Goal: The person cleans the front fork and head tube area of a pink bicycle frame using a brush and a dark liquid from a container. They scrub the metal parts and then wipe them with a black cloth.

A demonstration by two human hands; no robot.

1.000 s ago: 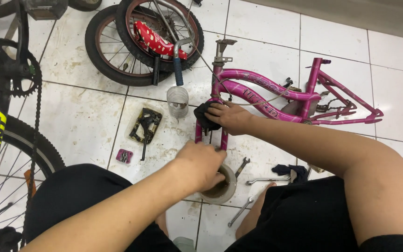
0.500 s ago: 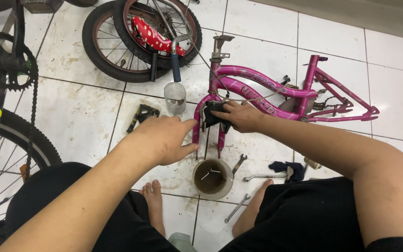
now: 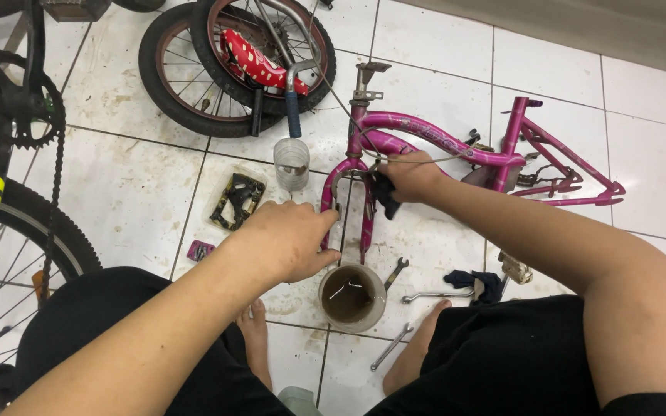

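On the tiled floor, the pink kids' bike frame (image 3: 456, 146) lies stripped. Right hand (image 3: 410, 176) is closed on a dark rag (image 3: 383, 192) at the fork crown; left hand (image 3: 287, 240) loosely grips a fork leg (image 3: 330, 212). Looks like fork-wiping stage, so steady that leg.

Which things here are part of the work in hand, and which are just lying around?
In use: left hand at the pink fork; right hand pressing a dark rag on the pink bike frame.

Lying about: small wheels, clear cup, black pedal, round tub, wrenches.
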